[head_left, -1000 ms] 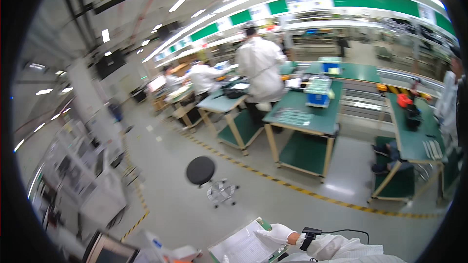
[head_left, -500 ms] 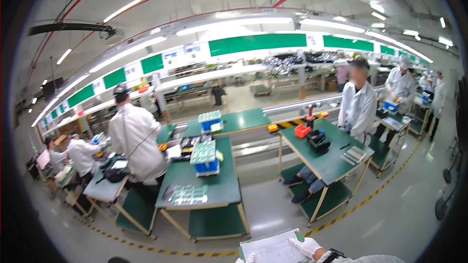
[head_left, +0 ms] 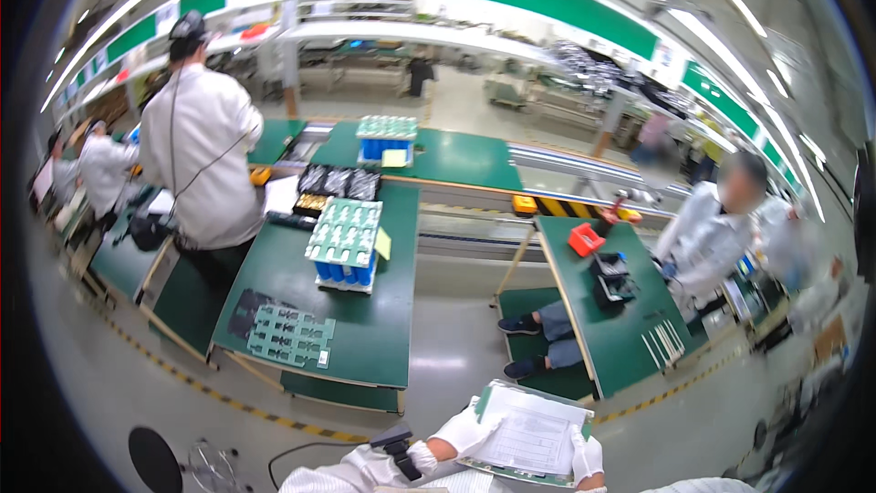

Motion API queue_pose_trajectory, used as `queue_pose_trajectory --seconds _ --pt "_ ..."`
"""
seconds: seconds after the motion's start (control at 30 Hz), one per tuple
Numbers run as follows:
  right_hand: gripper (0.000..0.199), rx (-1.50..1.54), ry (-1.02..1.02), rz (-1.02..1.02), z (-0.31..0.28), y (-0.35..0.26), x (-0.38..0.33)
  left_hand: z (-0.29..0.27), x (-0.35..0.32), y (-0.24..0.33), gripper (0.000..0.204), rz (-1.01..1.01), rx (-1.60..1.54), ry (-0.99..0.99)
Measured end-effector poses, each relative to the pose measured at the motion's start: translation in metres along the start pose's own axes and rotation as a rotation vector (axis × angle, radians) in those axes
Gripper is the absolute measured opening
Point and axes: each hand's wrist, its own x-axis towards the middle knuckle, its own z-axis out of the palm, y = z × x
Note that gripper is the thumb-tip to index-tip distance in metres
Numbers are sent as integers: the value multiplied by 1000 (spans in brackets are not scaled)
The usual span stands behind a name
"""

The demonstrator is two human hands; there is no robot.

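Observation:
In both gloved hands I hold a flat green-edged board (head_left: pixel 494 392) with white printed sheets (head_left: pixel 525 438) on top. My left hand (head_left: pixel 466 434) wraps its left edge, with the thumb lying on the paper. My right hand (head_left: pixel 587 458) grips the right edge lower down. White gloves cover both hands, and a black strap goes round my left wrist. Beneath the papers, most of the board is hidden, so I cannot tell whether it is one piece or several.
Ahead to the left stands a green-topped table (head_left: pixel 388 338) with cut-out green panels (head_left: pixel 290 336) and a stack of blue cells (head_left: pixel 345 272). Right of it, another table (head_left: pixel 570 306) carries a red bin (head_left: pixel 585 239) and black bins (head_left: pixel 613 278). Co-workers stand at both sides; a stool (head_left: pixel 155 461) is lower left.
My view has turned and dropped, so the tables look closer. The board and papers sit higher and tilt differently in the picture. My left hand and forearm now show far more fully.

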Motion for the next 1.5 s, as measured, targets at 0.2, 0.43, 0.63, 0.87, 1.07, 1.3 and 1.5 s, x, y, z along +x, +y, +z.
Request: queue_pose_trajectory --seconds 0.2,0.43,0.63,0.87,1.07,1.3,1.5 --pt "38 56 -100 -162 26 -58 169 -8 145 3 58 127 36 138" --pt "36 48 -199 -134 45 -170 328 -71 284 77 49 8 101 164" --pt "35 128 -251 -136 85 -240 443 -124 400 103 50 72 49 240" --pt "36 149 -233 -202 164 -322 567 -216 561 90 45 130 76 186" --pt "37 52 -218 -171 259 -409 695 -327 697 94 38 277 318 259" --pt "42 -146 -302 -166 366 -533 802 -437 822 87 53 -92 186 436" --pt "47 -3 -384 -226 447 -535 903 -493 891 84 63 -204 147 513"
